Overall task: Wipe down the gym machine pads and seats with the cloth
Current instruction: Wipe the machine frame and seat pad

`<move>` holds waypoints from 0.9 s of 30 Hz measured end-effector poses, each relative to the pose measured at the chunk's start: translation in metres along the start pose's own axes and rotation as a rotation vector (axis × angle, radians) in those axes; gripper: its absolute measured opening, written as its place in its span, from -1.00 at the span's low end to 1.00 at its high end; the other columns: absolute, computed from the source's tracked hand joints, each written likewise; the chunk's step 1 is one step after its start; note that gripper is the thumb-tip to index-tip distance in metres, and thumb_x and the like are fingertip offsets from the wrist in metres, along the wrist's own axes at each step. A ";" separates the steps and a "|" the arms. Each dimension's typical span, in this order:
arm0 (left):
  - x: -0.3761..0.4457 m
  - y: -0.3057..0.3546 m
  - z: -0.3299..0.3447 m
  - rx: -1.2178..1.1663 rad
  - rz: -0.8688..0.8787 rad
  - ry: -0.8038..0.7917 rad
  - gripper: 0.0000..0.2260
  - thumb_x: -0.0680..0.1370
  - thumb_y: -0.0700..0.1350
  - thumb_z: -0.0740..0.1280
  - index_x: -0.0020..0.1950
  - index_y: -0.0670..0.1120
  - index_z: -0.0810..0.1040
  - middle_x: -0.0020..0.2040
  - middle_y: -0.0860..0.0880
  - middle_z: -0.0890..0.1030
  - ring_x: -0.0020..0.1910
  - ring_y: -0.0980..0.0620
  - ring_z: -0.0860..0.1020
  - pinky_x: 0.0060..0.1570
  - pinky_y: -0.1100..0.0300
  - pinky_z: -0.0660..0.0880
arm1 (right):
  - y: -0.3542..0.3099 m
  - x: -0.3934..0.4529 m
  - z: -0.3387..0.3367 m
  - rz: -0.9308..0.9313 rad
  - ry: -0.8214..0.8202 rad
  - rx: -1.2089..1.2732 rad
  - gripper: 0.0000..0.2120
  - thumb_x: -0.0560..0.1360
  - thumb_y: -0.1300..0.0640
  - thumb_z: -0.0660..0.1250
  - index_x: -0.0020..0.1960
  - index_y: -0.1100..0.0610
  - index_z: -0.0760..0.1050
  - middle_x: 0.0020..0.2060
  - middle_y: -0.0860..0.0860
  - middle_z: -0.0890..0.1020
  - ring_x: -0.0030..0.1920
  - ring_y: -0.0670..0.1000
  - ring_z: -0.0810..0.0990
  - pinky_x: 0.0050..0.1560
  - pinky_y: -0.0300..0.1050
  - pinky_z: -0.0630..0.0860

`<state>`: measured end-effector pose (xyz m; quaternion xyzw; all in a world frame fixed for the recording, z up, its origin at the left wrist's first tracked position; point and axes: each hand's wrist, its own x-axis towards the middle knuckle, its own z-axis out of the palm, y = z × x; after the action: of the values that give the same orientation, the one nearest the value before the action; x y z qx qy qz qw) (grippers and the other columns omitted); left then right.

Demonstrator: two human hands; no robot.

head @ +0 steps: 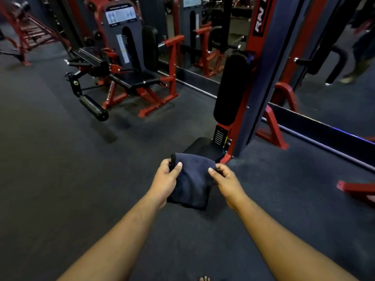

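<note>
A dark blue cloth (192, 179) hangs folded between both hands in front of me. My left hand (165, 179) grips its left upper edge with thumb on top. My right hand (227, 180) pinches its right upper corner. Just beyond the cloth is a black seat pad (200, 147) of a red and dark blue machine, with a tall black back pad (231, 88) standing upright above it. Further back left stands a leg machine with a black seat (140, 78) and a black roller pad (93, 107).
The machine's dark blue upright (269, 67) and red base struts (274, 128) rise at right. A mirror wall (334, 98) runs behind, with a low ledge. A red frame piece (355, 189) lies on the floor at right. Dark rubber floor (60, 159) spreads to the left.
</note>
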<state>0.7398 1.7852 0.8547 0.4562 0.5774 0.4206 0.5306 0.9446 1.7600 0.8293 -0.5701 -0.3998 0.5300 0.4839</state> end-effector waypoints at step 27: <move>0.448 0.100 -0.083 -0.010 -0.076 -0.606 -0.72 0.57 0.08 0.43 0.06 -0.13 0.69 0.01 -0.11 0.75 0.13 -0.18 0.68 0.06 0.06 0.57 | -0.098 0.348 0.169 -0.166 0.455 0.041 -0.87 0.58 0.23 0.42 0.13 0.18 0.63 0.02 0.11 0.74 0.13 0.15 0.69 0.24 0.14 0.59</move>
<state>0.6555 2.2439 0.8561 0.5364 0.4072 0.2479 0.6964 0.8235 2.1395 0.8546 -0.6302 -0.3151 0.3542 0.6148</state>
